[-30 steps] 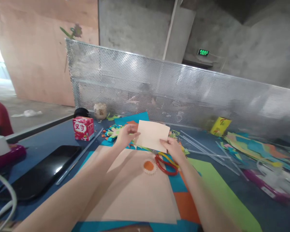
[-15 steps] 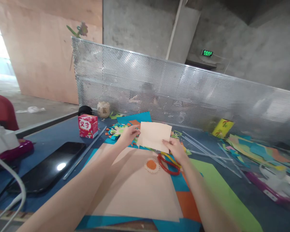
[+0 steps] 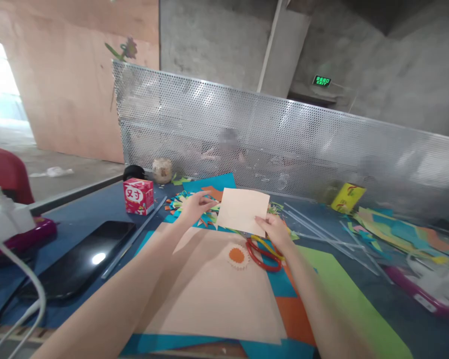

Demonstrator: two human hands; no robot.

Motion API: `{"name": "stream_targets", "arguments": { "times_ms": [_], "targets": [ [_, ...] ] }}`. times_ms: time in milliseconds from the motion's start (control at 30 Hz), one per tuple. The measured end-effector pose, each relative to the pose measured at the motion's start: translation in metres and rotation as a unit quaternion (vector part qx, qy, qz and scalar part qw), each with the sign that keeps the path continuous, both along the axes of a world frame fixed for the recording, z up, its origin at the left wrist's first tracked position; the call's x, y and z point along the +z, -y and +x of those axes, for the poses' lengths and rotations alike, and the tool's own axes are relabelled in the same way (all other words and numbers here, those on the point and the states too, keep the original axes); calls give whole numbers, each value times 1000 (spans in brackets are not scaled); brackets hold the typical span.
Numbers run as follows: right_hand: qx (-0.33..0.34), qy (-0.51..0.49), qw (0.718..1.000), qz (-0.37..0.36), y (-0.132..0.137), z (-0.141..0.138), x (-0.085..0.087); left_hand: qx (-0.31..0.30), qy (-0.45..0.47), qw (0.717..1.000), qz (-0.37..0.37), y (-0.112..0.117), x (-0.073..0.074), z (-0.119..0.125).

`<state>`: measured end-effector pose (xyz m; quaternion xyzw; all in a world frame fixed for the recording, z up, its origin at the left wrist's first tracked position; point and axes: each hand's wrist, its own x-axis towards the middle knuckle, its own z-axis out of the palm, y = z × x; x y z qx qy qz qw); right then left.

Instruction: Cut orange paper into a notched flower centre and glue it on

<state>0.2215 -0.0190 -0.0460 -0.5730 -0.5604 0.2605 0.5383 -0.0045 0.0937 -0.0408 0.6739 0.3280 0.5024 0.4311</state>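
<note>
My right hand [image 3: 275, 232] pinches the lower right corner of a small cream paper rectangle [image 3: 243, 212] and holds it up above the table. My left hand [image 3: 194, 207] hovers just left of the paper with fingers loosely stretched toward its edge, a small gap between them. It hangs over a pile of coloured paper scraps [image 3: 179, 202]. Below the hands lie red-handled scissors [image 3: 264, 252] and a small orange-centred paper flower [image 3: 236, 256] on a large cream sheet [image 3: 209, 294].
A black phone [image 3: 82, 259], a red carton [image 3: 138, 196] and a white charger with cable [image 3: 3, 219] lie on the left. On the right are a green sheet [image 3: 340, 299], clear sticks [image 3: 322, 229] and cut paper [image 3: 396, 234]. A perforated metal screen [image 3: 284, 144] closes the back; people sit behind it.
My left hand has let go of the paper's left edge and drawn slightly away. My right hand still holds the paper, shifted a little right.
</note>
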Motion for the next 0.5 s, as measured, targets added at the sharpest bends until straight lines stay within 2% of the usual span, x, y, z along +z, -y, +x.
{"name": "stream_targets", "arguments": {
  "times_ms": [267, 500],
  "targets": [
    [31, -27, 999, 1, 1, -4, 0, -49, 11, 998, -30, 13, 0, 12],
    [26, -20, 999, -3, 0, -3, -1, -46, 30, 997, -60, 19, 7, 12]
  ]
}}
